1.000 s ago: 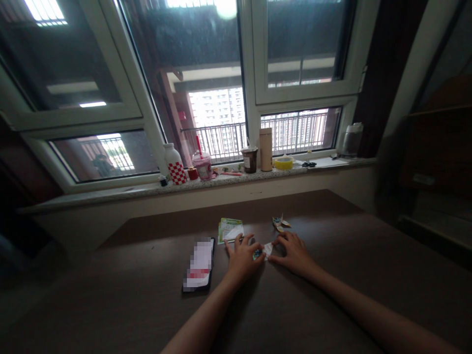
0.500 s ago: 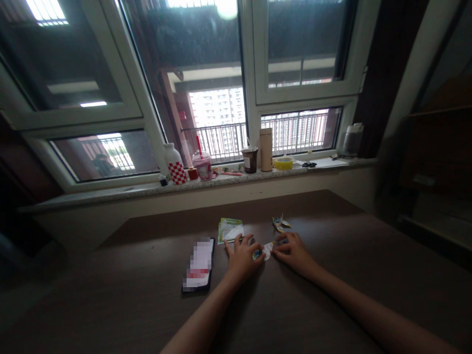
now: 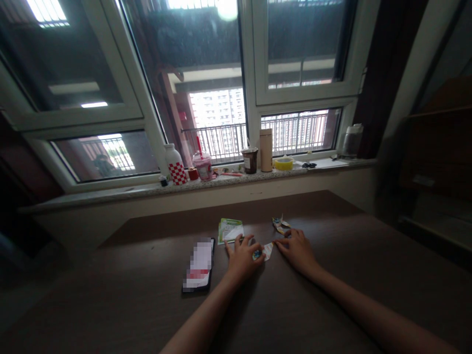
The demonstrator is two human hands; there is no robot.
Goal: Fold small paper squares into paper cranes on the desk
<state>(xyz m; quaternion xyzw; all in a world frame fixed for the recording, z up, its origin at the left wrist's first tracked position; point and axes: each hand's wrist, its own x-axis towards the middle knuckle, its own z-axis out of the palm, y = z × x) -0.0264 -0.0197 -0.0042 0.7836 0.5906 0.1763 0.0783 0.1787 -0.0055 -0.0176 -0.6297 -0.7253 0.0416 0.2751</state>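
Observation:
A small folded piece of paper, white with a coloured printed part, lies between my two hands on the table. My left hand pins and pinches its left side between thumb and fingers, hiding part of it. At its upper right corner, the fingertips of my right hand are pinched together on the pointed tip. Just beyond my right hand rests another folded paper shape with pointed ends and a multicoloured print. Green-and-white paper sheets lie beyond the left fingers.
Left of my hands, a phone lies on the brown table. On the windowsill stand a checkered bottle, a pink drink cup, a dark drink cup, a tan flask, yellow tape and scissors.
My right hand has shifted slightly right and up, its fingers now at the paper's pointed corner, and more of the paper shows. My left hand stays in place.

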